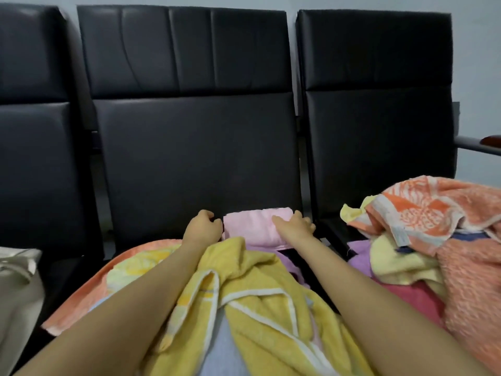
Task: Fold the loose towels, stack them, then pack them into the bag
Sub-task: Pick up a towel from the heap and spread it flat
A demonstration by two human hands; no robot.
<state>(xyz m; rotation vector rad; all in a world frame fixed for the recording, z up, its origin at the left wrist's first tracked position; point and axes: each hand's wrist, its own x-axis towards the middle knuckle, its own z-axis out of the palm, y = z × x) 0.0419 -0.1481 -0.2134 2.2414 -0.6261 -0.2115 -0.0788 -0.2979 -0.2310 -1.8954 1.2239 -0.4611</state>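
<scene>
A folded pink towel [252, 225] lies at the back of the middle black seat, against the backrest. My left hand [202, 226] rests at its left end with fingers curled. My right hand [294, 225] lies on its right end, fingers spread over the fabric. A loose yellow towel with white trim [252, 299] is draped between my forearms. An orange-and-yellow towel [89, 289] lies under it on the left. The beige bag [16, 289] stands at the left edge, partly cut off.
A heap of loose towels, orange patterned [423, 213], pale yellow [393, 264], purple and red, covers the right seat. Black padded backrests [195, 126] stand close behind. An armrest [479, 146] juts out at far right.
</scene>
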